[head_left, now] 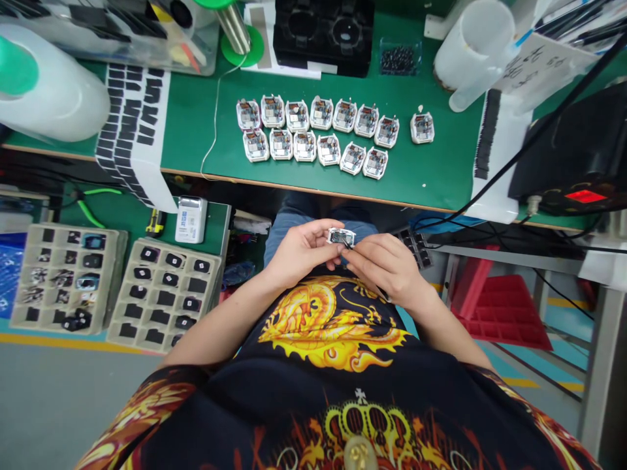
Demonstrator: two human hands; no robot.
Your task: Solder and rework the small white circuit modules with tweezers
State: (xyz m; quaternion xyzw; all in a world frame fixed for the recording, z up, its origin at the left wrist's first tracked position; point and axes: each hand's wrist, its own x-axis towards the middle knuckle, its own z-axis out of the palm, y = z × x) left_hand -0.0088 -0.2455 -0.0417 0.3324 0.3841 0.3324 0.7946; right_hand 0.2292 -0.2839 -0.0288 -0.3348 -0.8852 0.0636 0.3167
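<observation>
Along the upper part of the view, a long green-topped workbench is spanning the station, and two rows of small white-rimmed, rounded-square housings with exposed circuitry are lying on it. On the near side of the bench edge, the bare left hand and bare right hand are working close together. Step in hand, as judged: detail work on the inside of a single unit, the left hand serving as fixture, the right doing the fine handling. The next move is probably calling for a steady left pinch and small, controlled right fingertip motion, since a slip could be disturbing exposed parts. Position relative to grip: an open white-and-grey electronic housing is sitting between the left thumb and fingers, which are closing on its left end; the rest is projecting rightward, well apart from the bench, its right end lying just beside the right fingertips. Contact there cannot be told. The right thumb and fingers are pinching a thin dark implement, type unresolved; its tip is touching or merely overlapping the housing's interior, cannot tell which.
</observation>
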